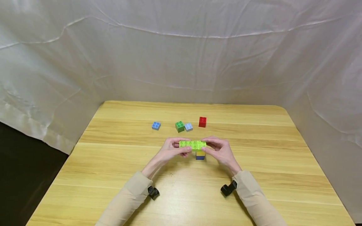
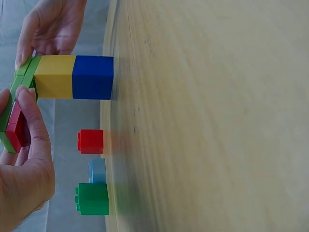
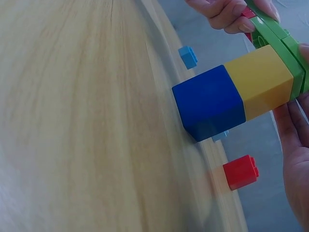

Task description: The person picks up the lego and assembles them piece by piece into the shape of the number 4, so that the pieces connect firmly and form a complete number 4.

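Observation:
My left hand (image 1: pixel 169 150) grips the left end of a long lime-green toy brick (image 1: pixel 193 143). My right hand (image 1: pixel 222 150) pinches the right end, where a short lime-green brick (image 1: pixel 201 143) sits on top. Below that end a yellow brick (image 2: pixel 55 77) and a dark blue brick (image 2: pixel 93 77) form a column. A red brick (image 2: pixel 16 126) is fixed under the left end, partly covered by the left fingers. Whether the blue brick touches the table cannot be told.
Loose on the wooden table (image 1: pixel 118 150) beyond the hands lie a blue brick (image 1: pixel 156 126), a green brick (image 1: pixel 179 126), a light blue brick (image 1: pixel 188 126) and a red brick (image 1: pixel 202 121). Pale cloth (image 1: pixel 181 62) hangs around the back and sides.

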A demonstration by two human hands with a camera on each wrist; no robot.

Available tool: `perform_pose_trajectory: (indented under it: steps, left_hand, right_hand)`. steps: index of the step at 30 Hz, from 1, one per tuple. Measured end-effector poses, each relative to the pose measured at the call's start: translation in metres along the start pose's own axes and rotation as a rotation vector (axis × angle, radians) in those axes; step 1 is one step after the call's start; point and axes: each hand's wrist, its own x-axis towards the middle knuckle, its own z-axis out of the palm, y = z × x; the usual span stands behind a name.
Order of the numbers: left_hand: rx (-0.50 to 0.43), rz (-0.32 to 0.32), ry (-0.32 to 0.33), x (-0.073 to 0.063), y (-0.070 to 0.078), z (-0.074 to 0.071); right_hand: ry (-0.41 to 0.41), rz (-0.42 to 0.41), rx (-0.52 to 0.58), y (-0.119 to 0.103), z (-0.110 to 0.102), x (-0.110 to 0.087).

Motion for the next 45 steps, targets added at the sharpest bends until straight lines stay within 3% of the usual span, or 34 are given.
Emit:
perform_pose_trajectory:
  steps: [7,20,27,34,45]
  left_hand:
    - [-0.004,-0.01,-0.004,-0.001,0.0,0.0]
    - [-0.012,-0.019,0.006,-0.002,0.002,0.002]
    - [-0.018,-0.016,0.003,-0.001,0.001,0.002]
    - [-0.036,-0.022,0.0,-0.001,0.0,0.002]
    - [-0.023,-0.027,0.008,-0.002,0.0,0.002]
  right_hand:
    - [-0.003,0.002,-0.035,0.002,0.0,-0.002]
    - [-0.007,-0.012,0.047,0.005,0.001,-0.004]
    - [0.001,-0.06,0.069,0.01,0.002,-0.003]
    - [0.001,-0.082,0.027,0.015,0.0,-0.004]
    - [0.004,-0.051,-0.079,0.01,-0.002,-0.002]
